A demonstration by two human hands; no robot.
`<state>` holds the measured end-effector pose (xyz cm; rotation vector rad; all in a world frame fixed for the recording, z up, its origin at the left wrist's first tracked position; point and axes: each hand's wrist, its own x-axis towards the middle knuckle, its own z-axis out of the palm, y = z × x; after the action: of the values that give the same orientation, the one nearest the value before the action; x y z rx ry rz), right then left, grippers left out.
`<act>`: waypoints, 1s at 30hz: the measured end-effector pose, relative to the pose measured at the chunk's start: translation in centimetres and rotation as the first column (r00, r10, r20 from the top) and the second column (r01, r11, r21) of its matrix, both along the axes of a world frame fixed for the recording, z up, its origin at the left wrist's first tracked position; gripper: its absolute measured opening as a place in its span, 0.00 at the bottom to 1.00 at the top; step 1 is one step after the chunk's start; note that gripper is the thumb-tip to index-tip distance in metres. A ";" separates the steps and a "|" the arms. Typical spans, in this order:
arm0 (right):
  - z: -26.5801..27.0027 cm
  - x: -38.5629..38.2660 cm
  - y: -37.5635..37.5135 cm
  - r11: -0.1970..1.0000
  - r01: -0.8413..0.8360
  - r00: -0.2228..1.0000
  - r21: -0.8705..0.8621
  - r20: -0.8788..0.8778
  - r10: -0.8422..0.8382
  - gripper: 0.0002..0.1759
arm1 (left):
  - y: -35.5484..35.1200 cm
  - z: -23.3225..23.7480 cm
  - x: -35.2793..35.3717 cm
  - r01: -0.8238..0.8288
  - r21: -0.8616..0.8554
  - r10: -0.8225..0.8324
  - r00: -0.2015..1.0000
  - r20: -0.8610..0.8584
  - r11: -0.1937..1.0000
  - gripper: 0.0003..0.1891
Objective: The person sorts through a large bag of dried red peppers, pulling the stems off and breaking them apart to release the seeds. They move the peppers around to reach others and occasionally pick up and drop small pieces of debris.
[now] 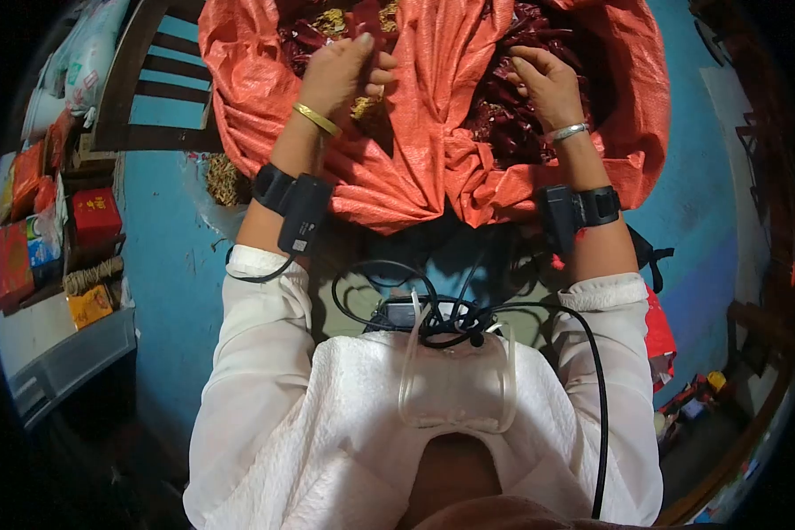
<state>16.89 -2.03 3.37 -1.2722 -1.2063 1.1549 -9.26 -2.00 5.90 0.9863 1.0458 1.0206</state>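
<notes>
Two open orange woven sacks stand side by side before me, the left sack (256, 71) and the right sack (636, 88). Dark red dried chilies (495, 119) fill the right one; the left one holds chilies mixed with yellowish dry bits (331, 21). My left hand (340, 75), wearing a gold-coloured bangle, is over the left sack with its fingers curled in. Red pieces show just beyond its thumb. Over the right sack, my right hand (548, 84) has thumb and fingers drawn together close to the chilies. Whatever either hand pinches is too small to make out.
A dark wooden chair (163, 137) is at upper left, with a plastic bag of dry brown bits (225, 181) beside the left sack. Boxes and packets (93, 216) line the left side. Black cables (384, 265) loop across my lap. A red bag (658, 340) lies at right.
</notes>
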 end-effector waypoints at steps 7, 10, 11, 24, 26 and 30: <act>2.2 -8.4 -2.5 0.757 -0.297 0.883 0.582 0.469 -0.014 0.10 | 0.3 -2.4 -3.1 -0.102 0.087 0.117 0.976 -0.183 0.991 0.18; 1.0 -12.9 -4.5 0.534 -0.600 0.788 0.596 0.554 0.269 0.08 | 0.5 -3.8 -3.4 -0.174 0.295 0.234 0.955 -0.183 0.940 0.23; -0.1 -14.1 -4.9 0.555 -0.636 0.757 0.536 0.573 0.313 0.07 | 0.8 -4.4 -4.0 -0.052 0.434 0.242 0.886 -0.395 0.899 0.21; -1.0 -9.1 -2.1 0.906 -0.376 0.159 -0.193 0.950 0.269 0.12 | -5.0 0.7 -8.9 0.410 -0.203 -0.107 -0.246 -0.963 0.889 0.14; -1.1 -9.6 -2.4 0.904 -0.376 0.145 -0.203 0.951 0.273 0.14 | -5.4 0.5 -9.3 0.418 -0.240 -0.131 -0.273 -0.953 0.876 0.12; -0.8 -13.1 -3.0 0.814 -0.580 0.248 0.031 0.959 0.140 0.12 | -6.6 0.7 -8.9 0.546 -0.306 -0.162 -0.296 -0.941 0.780 0.11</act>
<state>3.82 -5.06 2.59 -1.3644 -2.6181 0.2613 -18.18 -8.61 6.56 2.3674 1.6161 -0.5828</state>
